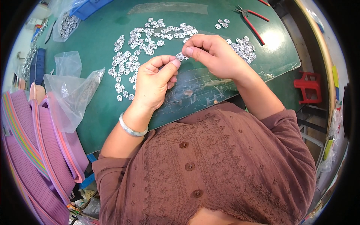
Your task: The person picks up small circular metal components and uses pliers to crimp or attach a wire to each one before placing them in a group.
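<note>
Between the thumb and forefinger of my left hand [155, 77] is a small round silver openwork charm [180, 57]. My right hand [212, 54] is close beside it, thumb and forefinger pinched together at the charm's right edge. Whatever those right fingertips grip is too small to make out. Many similar silver charms [125, 62] lie loose on the green table [101, 37], spread beyond and to the left of my hands. Another heap of charms [243, 48] sits to the right, just past my right wrist.
Red-handled pliers [253, 24] lie at the far right. Clear plastic bags [71, 90] rest at the left, near a blue bin [88, 8] and a bag of metal pieces [68, 26]. Purple bags [48, 138] stand at the left edge; a red stool [308, 88] is right of the table.
</note>
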The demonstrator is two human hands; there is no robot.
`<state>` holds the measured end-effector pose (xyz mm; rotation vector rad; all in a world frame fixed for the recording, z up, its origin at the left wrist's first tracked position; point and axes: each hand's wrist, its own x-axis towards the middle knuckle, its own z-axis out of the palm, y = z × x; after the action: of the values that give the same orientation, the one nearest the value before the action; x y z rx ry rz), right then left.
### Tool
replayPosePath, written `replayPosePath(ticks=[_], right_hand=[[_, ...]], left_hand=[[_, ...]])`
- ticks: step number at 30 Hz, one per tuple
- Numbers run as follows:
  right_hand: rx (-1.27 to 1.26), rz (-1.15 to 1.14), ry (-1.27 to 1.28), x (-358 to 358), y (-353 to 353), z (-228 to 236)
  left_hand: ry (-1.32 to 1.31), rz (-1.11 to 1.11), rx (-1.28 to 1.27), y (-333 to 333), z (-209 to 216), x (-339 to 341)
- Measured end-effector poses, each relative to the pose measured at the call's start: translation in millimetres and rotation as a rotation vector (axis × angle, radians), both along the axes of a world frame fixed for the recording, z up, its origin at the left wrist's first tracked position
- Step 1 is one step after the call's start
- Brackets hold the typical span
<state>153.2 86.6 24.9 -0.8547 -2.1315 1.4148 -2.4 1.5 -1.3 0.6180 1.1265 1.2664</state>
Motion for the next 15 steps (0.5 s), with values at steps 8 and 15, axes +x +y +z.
replayPosePath(ticks=[8,15], right_hand=[[-0.240,-0.014,0.133,-0.3,-5.0,-9.2],[-0.285,-0.062,0.143,-2.2,-7.1,-9.5]], left_hand=[[-0.031,0.040,0.029,-0.4,-1.0,1.0],[-0.036,0.034,0.021,-1.2,-1.3,0.6]])
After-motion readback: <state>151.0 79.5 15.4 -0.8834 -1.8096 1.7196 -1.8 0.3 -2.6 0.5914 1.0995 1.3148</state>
